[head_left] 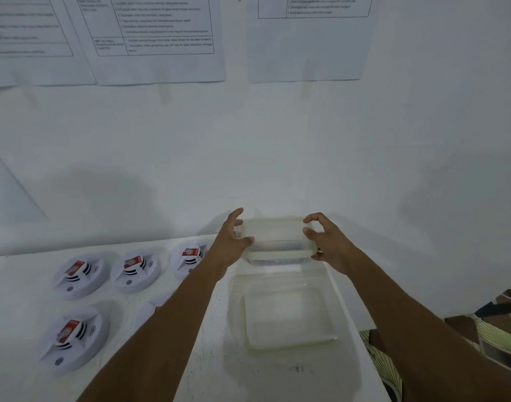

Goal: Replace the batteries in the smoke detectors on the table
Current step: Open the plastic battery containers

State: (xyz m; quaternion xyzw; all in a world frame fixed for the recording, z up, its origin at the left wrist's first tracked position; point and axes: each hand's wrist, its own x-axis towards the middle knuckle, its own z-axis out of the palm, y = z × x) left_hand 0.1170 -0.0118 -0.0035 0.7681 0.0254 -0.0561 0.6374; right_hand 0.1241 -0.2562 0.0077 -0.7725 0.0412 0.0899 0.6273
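Smoke detectors [79, 276] with unreadable red batteries [76, 267]

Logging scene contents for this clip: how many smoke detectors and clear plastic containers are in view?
Smoke detectors: 5, one mostly hidden behind the left forearm
Clear plastic containers: 2, one gripped by left hand and right hand, one on the table
Total: 7
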